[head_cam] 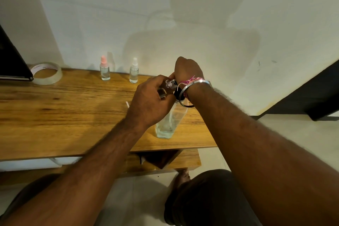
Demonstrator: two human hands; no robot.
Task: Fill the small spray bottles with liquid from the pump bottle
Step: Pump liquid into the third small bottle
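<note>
Holding: a small clear bottle [167, 86] is gripped in the curled fingers of the left hand [150, 101], tilted with its open neck toward the right hand.
Right hand [187, 69]: it is bent down at the wrist over the black pump head [177, 91], with the fingers curled; what exactly is pinched under them cannot be told, since the fingertips are hidden.
Pump bottle [170, 121]: a tall, clear, angular body is seen just below both hands, standing on the table, with a thin tube inside and a shallow pool of clear liquid at its base.
Wrist: a smooth metal bangle [185, 91] and pink-and-white threads [190, 80] are worn on the right wrist, hanging against the pump head.
Pink-capped spray bottle [105, 69]: a small round clear bottle is stood upright well beyond the left hand, near the wall.
White-capped spray bottle [134, 71]: a like bottle is stood upright beyond the left hand, closer to it than the pink one.
Table [55, 115]: a wooden top with strong brown grain is seen under everything.
Tape roll [46, 73]: a glossy clear ring is laid flat far to the left of the hands.
Dark flat object [12, 60]: its matte black edge is seen beside the tape.
</note>
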